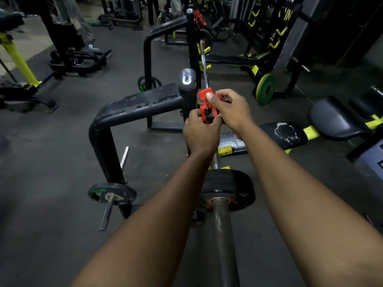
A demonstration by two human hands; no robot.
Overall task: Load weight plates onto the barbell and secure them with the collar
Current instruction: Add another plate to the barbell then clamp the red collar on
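My left hand [200, 132] and right hand [231, 108] both pinch the red collar [207, 107]; I should open its clamp fully before sliding it against the plates [227, 190].

Much of the red collar [207, 107] was covered by the fingers of the left hand [200, 132] and right hand [232, 109], so its latch could not be made out. The barbell [222, 235] was cut off by the bottom edge, and part of its shaft was hidden behind the left forearm.
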